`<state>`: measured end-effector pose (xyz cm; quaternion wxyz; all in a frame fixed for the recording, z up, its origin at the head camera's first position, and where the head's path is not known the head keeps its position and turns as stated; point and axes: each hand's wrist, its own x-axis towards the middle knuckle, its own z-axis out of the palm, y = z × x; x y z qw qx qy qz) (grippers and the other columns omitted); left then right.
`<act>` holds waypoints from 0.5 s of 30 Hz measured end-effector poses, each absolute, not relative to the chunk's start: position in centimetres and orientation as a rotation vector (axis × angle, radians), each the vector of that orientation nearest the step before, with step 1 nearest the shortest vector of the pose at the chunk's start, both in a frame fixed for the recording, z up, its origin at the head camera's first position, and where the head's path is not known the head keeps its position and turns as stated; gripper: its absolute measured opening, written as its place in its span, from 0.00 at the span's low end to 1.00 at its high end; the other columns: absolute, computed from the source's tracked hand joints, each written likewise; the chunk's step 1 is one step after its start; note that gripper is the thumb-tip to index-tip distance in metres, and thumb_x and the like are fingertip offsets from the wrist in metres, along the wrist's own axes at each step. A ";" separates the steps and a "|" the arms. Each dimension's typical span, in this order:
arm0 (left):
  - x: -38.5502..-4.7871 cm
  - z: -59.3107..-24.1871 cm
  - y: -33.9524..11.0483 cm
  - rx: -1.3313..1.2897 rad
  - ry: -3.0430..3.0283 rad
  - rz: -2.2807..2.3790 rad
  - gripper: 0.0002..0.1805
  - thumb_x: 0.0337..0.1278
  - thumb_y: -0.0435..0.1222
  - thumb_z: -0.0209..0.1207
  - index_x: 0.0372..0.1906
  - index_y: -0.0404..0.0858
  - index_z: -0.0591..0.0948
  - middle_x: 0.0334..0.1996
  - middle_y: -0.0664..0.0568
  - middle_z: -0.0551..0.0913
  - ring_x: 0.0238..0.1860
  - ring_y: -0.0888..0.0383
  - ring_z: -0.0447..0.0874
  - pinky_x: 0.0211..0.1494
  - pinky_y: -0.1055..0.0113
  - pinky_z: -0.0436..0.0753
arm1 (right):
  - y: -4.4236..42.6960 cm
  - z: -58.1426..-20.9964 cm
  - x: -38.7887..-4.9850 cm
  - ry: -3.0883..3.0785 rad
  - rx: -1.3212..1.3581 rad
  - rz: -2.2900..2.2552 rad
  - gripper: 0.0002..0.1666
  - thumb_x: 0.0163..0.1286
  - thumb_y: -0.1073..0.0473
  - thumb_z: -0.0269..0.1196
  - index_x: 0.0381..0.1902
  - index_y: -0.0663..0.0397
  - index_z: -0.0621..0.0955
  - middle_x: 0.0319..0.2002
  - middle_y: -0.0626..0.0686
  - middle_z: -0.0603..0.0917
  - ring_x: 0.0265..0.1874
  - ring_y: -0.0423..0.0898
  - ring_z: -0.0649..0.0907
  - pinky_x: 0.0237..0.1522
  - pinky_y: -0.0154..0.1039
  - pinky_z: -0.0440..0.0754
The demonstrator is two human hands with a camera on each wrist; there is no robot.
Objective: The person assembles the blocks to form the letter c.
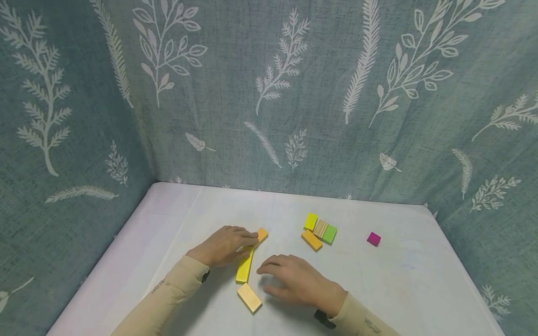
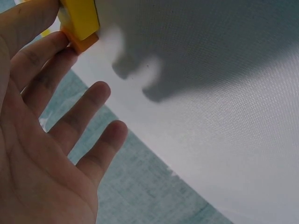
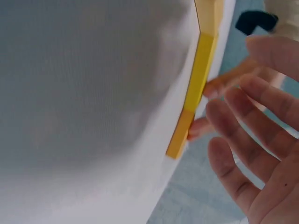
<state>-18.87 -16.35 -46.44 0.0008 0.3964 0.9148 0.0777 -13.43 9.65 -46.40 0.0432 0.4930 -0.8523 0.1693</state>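
Observation:
A yellow block [image 1: 244, 269], an orange block [image 1: 263, 234] and a pale cream block [image 1: 250, 298] lie end to end in a bent row on the white table. My left hand [image 1: 225, 246] touches the row from its left side. In the left wrist view the thumb is at the yellow block [image 2: 83, 18] and two fingertips meet the orange block [image 2: 87, 44]; the other two fingers are spread. Just right of the row, my right hand [image 1: 299, 281] hovers with relaxed fingers, holding nothing.
Right of the row stands a cluster: a yellow block [image 1: 310, 221], a striped pale piece [image 1: 321, 228], a green block [image 1: 329, 234] and an orange block [image 1: 312, 240]. Farther right lies a magenta block [image 1: 374, 239]. Leaf-patterned fabric [image 1: 235, 158] rises behind the white table [image 1: 412, 284].

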 end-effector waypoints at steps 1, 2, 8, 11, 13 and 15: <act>-18.9 -46.4 -16.3 1.241 2.871 0.245 0.22 0.66 0.39 0.66 0.64 0.42 0.82 0.66 0.51 0.79 0.63 0.47 0.78 0.65 0.46 0.76 | 9.9 -46.3 -13.5 -2.621 1.476 0.535 0.21 0.69 0.48 0.70 0.57 0.45 0.84 0.55 0.40 0.83 0.53 0.36 0.81 0.55 0.34 0.81; -18.9 -46.4 -16.3 1.240 2.869 0.245 0.23 0.66 0.39 0.66 0.64 0.42 0.82 0.66 0.51 0.79 0.63 0.48 0.78 0.65 0.47 0.76 | 10.1 -46.1 -13.6 -2.630 1.444 0.548 0.21 0.69 0.48 0.70 0.57 0.45 0.84 0.55 0.40 0.82 0.53 0.36 0.81 0.55 0.35 0.81; -18.8 -46.3 -16.2 1.234 2.861 0.239 0.23 0.67 0.40 0.65 0.65 0.41 0.81 0.66 0.51 0.79 0.63 0.48 0.78 0.65 0.47 0.76 | 11.7 -45.6 -14.4 -2.641 1.267 0.597 0.21 0.68 0.50 0.70 0.58 0.47 0.83 0.54 0.43 0.83 0.51 0.39 0.83 0.52 0.38 0.84; -18.8 -46.3 -16.2 1.245 2.870 0.230 0.22 0.66 0.39 0.66 0.64 0.42 0.82 0.65 0.51 0.79 0.62 0.49 0.79 0.64 0.47 0.77 | 12.7 -45.6 -14.7 -2.664 1.175 0.587 0.22 0.67 0.51 0.71 0.57 0.46 0.84 0.53 0.43 0.84 0.48 0.40 0.84 0.48 0.38 0.85; -18.7 -46.2 -16.3 1.257 2.878 0.232 0.22 0.65 0.39 0.67 0.63 0.43 0.83 0.64 0.50 0.80 0.61 0.49 0.79 0.63 0.47 0.78 | 13.4 -45.6 -15.0 -2.671 1.112 0.566 0.22 0.66 0.51 0.72 0.57 0.45 0.84 0.52 0.43 0.84 0.47 0.39 0.84 0.47 0.38 0.85; -18.7 -46.2 -16.3 1.264 2.881 0.238 0.21 0.65 0.38 0.67 0.62 0.43 0.83 0.64 0.50 0.81 0.61 0.49 0.80 0.63 0.48 0.78 | 14.0 -45.7 -15.3 -2.669 1.051 0.560 0.23 0.65 0.53 0.73 0.57 0.46 0.84 0.51 0.44 0.84 0.46 0.39 0.84 0.45 0.38 0.86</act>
